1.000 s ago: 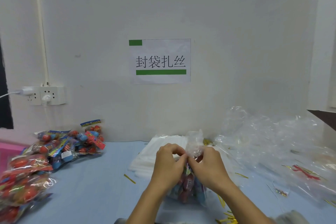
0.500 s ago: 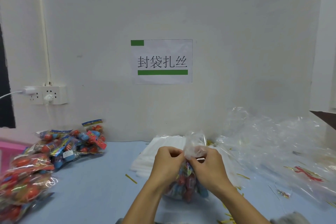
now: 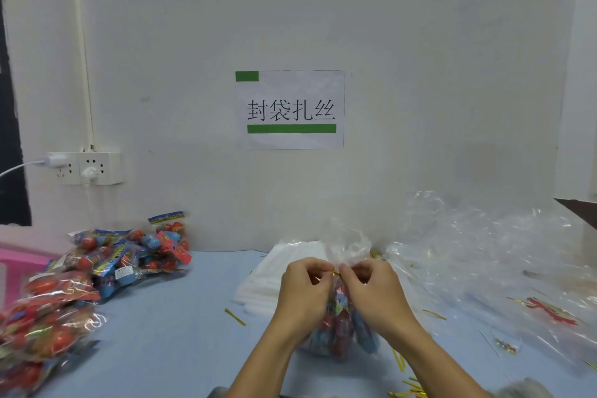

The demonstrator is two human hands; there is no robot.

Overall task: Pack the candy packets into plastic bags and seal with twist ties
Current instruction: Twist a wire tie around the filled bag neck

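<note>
Item: filled candy bag (image 3: 337, 323), stood on the counter (image 3: 168, 342); its gathered neck is pinched by left hand (image 3: 305, 292) and right hand (image 3: 376, 292). A gold twist tie (image 3: 336, 272) is being wound (sealing step). Further twisting is judged necessary.

A clear plastic bag (image 3: 347, 244) stands upright on the blue table, stuffed with red and blue candy packets (image 3: 337, 329). Its gathered neck is cinched by a gold twist tie (image 3: 336, 272) (only a small bit shows), and the loose top flares above. More candy packets lie heaped at the far left (image 3: 129, 260).
</note>
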